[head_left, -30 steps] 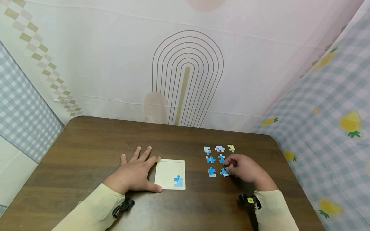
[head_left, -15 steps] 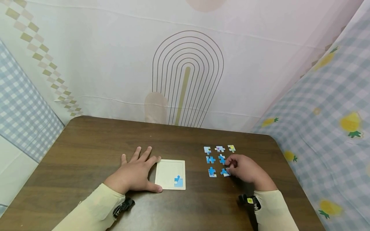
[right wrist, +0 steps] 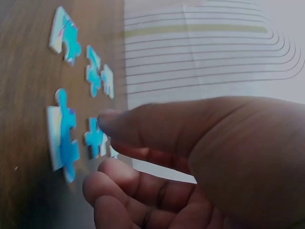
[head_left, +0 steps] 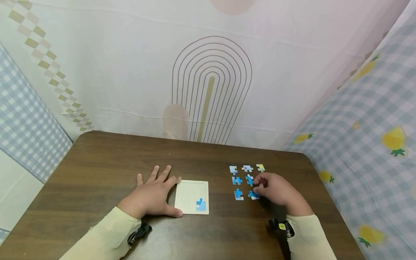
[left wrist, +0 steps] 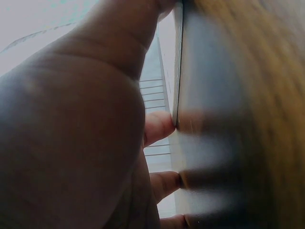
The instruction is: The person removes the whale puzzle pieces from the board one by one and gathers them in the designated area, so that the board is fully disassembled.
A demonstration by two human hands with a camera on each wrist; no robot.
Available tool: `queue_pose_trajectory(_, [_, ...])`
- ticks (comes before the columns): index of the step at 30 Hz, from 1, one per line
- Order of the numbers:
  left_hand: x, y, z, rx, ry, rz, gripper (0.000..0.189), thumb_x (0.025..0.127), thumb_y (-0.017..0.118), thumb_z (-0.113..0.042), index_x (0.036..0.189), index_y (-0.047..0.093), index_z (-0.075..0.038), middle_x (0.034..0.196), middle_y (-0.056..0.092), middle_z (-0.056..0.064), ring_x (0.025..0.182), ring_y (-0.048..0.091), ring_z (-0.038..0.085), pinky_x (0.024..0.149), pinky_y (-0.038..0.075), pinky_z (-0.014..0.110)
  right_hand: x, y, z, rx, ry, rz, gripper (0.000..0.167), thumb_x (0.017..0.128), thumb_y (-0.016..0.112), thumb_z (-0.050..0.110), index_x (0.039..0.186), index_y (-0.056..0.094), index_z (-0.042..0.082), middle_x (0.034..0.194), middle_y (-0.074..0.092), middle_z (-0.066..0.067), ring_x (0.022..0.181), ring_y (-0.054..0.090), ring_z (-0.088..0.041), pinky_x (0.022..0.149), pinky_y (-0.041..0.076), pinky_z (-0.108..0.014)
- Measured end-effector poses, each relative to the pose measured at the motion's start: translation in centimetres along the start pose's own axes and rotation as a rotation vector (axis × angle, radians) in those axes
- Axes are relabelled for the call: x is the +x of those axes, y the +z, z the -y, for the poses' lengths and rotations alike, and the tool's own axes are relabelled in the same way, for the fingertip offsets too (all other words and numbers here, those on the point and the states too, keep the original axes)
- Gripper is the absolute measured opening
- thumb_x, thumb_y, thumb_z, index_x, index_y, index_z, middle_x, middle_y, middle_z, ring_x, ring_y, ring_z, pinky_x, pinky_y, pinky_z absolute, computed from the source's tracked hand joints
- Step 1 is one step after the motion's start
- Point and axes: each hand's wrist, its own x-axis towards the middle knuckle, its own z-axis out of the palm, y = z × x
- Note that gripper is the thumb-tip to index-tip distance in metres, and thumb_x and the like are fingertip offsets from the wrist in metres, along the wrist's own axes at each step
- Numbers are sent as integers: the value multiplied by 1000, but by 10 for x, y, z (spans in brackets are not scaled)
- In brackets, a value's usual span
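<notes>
In the head view my left hand (head_left: 152, 196) lies spread on the table, its thumb and index finger touching the left corners of a square, cream puzzle board (head_left: 186, 192). A blue jigsaw piece (head_left: 201, 206) sits in the board's lower right corner. Over on the right, my right hand (head_left: 276, 189) hovers with bent fingers beside a blue puzzle piece (head_left: 249, 180) and a blue-and-white puzzle piece (head_left: 252, 195). The right wrist view shows its thumb and fingers apart, with nothing visible between them. The right hand may hide part of the table behind it.
Other loose pieces lie in rows: one blue (head_left: 238, 194), one blue and white (head_left: 237, 180), and along the back a pale one (head_left: 233, 169), another pale one (head_left: 247, 168) and a yellow one (head_left: 260, 167). A patterned curtain (head_left: 130, 72) hangs behind the brown table (head_left: 123, 151).
Only the right fingers shift very slightly near the two pieces. The left hand, board and pieces stay in place, apart from a small camera shift.
</notes>
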Motion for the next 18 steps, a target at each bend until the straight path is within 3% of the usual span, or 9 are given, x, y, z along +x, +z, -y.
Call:
queue_pose_trajectory(4, [1,2,1,-3,-2,2,118,71,86,-91,169,50,-36,189,18,16,173,10,57,117,8,100,-3,-2,12,-15,-36,-17,16,104,82,24,109,71,13,87,63,1,76,56,-15,69,45,-33])
queue_pose_trajectory(11, [2,4,4,-2,-4,-5,118,71,87,-90,169,50,-36,189,18,16,173,10,57,117,7,100,-10,0,53,-10,-113,-26,19,103,83,27,113,77,13,92,69,6,79,61,-12,70,50,-29])
queue_pose_trajectory(18, [1,3,4,1,-5,-4,118,71,86,-91,169,50,-36,189,18,16,173,10,57,117,7,100,-10,19,91,-42,-282,-21,17,99,87,24,111,82,13,92,73,12,85,64,-3,78,56,-26])
